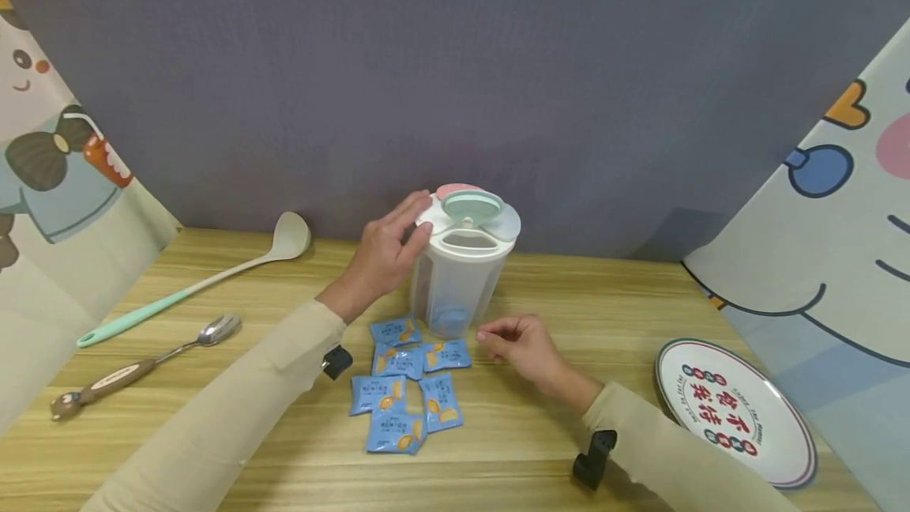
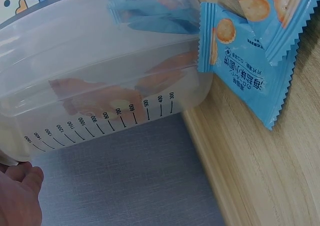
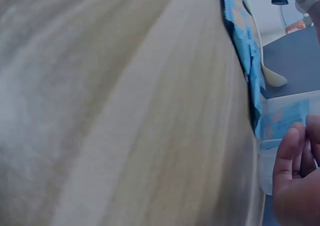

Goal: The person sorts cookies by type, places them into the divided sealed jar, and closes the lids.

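A clear storage canister (image 1: 455, 283) with a white lid (image 1: 434, 216) stands against the back wall. Its lid carries a green flap (image 1: 472, 206), tilted up, and a pink one behind. My left hand (image 1: 387, 247) rests on the lid's left edge, fingers spread over it. Through the wall in the left wrist view show a blue packet (image 2: 155, 10) and orange-red packets (image 2: 100, 96). My right hand (image 1: 522, 346) hovers low beside the canister's base, fingers loosely bent and thumb near them, nothing visible between. Several blue cracker packets (image 1: 442, 401) lie in front of the canister.
To the left lie a ladle (image 1: 206, 283) with a green handle and a metal spoon (image 1: 152, 362) with a brown bear handle. A white plate (image 1: 775, 425) with red characters sits at the right. A grey panel (image 1: 455, 85) rises behind the wooden table (image 1: 583, 299).
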The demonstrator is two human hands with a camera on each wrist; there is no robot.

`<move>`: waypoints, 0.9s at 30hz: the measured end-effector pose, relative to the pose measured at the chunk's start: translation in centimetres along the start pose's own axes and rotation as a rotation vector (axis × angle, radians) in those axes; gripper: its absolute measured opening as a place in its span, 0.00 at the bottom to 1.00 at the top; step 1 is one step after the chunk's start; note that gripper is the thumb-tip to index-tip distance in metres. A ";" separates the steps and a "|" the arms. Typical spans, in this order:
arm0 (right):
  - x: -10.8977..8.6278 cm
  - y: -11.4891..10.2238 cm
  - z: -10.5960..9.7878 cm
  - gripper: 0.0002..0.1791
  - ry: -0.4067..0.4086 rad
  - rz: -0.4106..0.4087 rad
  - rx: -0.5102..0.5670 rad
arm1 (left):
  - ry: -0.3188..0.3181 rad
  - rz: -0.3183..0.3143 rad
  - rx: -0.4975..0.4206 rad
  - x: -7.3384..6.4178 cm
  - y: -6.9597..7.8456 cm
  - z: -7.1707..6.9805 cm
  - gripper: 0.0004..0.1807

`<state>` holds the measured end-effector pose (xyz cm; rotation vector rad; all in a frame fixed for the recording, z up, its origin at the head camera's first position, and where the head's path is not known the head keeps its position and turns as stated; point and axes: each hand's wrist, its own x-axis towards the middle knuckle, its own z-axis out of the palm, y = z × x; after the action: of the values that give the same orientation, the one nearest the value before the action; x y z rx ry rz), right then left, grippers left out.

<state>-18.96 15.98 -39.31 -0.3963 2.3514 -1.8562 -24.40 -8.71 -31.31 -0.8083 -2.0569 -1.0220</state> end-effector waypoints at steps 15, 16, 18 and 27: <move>-0.5 1.5 0.9 0.08 -0.059 0.002 -0.068 | 0.009 0.002 -0.007 0.0 -0.3 0.2 0.23; -0.5 1.5 0.9 0.08 -0.057 -0.001 -0.073 | 0.009 0.002 -0.006 0.0 -0.3 0.2 0.23; -0.5 1.6 0.9 0.08 -0.052 -0.004 -0.091 | 0.010 0.003 -0.006 0.0 -0.3 0.2 0.23; -0.7 1.8 1.2 0.06 -0.020 -0.057 -0.230 | 0.005 -0.001 -0.012 0.0 -0.3 0.2 0.23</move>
<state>-18.24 15.47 -41.38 -0.5075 2.5736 -1.5990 -24.71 -8.67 -31.50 -0.8097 -2.0492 -1.0366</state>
